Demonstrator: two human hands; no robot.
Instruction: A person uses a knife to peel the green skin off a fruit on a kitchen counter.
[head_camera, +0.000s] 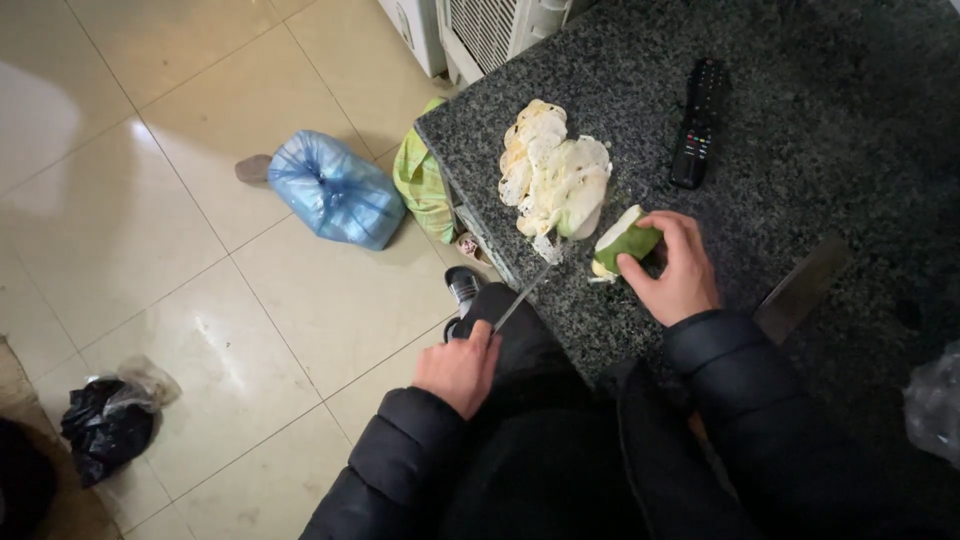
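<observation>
Green-skinned fruit chunk sits clamped under the right hand; the left hand grips a thin steel knife angling toward it.

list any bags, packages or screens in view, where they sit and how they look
blue plastic bag: on the floor tiles left of the counter, knotted, bulging.
green bag: on the floor against the counter edge, crumpled.
black bag: floor, lower left, crumpled, dark.
remote control: on the dark stone counter, long, black, no screen.
</observation>
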